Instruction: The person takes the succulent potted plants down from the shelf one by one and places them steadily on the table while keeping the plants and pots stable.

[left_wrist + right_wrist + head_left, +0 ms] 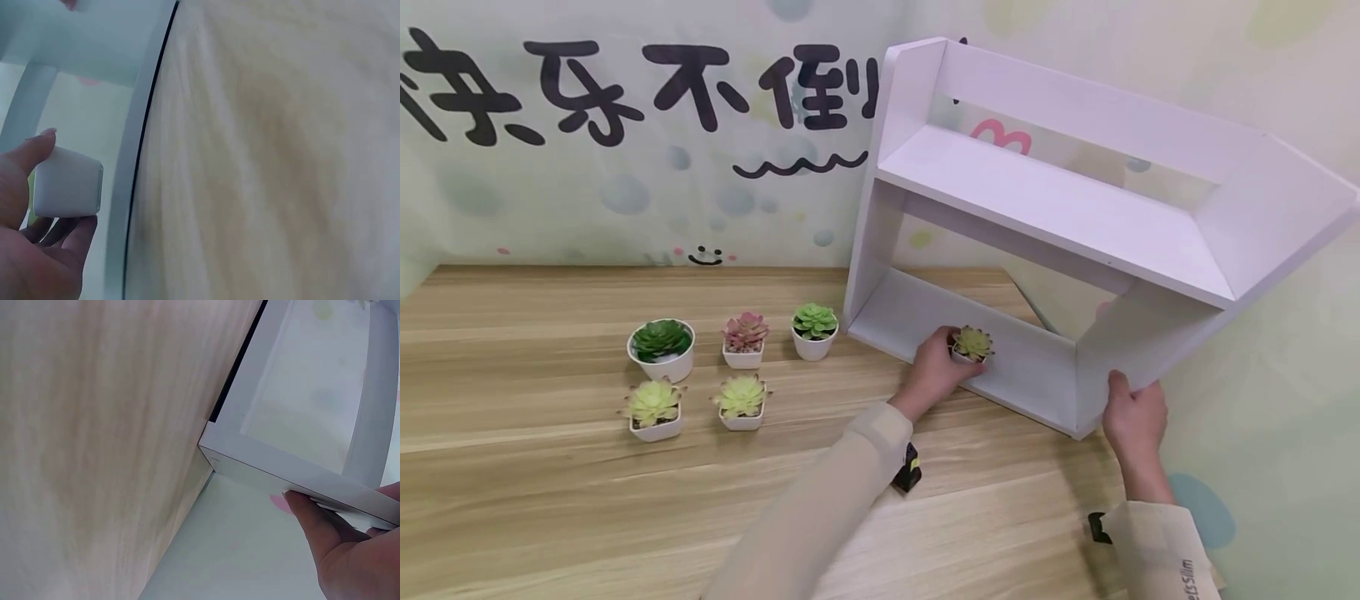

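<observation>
My left hand [938, 367] holds a small succulent [973, 343] in a white pot over the bottom board of a white two-tier shelf [1045, 242]. In the left wrist view, thumb and fingers lie on either side of the white pot [67, 184]; most of the plant is hidden behind it. Whether the pot touches the board I cannot tell. Low on the shelf's right side panel, my right hand [1137, 425] grips the edge. The right wrist view has the thumb [303, 509] against that panel, with the other fingers partly hidden.
Left of the shelf, potted succulents stand on the wooden table [550, 500]: a dark green one [662, 340], a pink one [746, 333], a bright green one [815, 322] and two pale green ones, left [655, 404] and right [742, 398]. A printed cloth [587, 208] hangs behind.
</observation>
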{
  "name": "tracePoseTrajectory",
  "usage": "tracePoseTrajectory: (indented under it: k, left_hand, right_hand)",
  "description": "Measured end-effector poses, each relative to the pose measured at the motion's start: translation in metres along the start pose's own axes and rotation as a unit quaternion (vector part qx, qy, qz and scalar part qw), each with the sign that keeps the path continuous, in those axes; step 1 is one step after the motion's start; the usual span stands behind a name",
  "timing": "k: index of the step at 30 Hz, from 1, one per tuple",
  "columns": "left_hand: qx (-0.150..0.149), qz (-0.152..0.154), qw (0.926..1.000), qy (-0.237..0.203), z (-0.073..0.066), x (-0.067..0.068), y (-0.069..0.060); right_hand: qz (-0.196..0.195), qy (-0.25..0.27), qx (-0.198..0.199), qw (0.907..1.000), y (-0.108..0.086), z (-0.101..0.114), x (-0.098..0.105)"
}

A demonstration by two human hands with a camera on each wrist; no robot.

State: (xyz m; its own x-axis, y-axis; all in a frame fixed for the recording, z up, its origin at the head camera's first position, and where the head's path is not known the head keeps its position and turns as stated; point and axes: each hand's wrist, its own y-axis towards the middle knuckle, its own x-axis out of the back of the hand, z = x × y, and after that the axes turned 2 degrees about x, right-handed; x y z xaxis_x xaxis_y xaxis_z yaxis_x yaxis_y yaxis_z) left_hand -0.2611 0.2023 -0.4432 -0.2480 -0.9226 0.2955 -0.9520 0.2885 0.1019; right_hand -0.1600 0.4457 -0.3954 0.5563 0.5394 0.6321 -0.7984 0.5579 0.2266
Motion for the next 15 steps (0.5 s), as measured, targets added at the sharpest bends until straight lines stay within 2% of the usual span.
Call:
tracePoseTrajectory:
  k: [5,15]
  left_hand:
    - [-0.007,-0.001,0.9997,0.024,-0.007,0.008,-0.007]
    - [-0.032,-0.011,0.9919,0.123,-0.023,0.038,-0.033]
  right_hand:
    - [0.004,-0.005,0.001,1.0000,0.000,0.000,-0.002]
    - [0.002,-0.002,-0.013,0.9999,0.005,-0.002,-0.001]
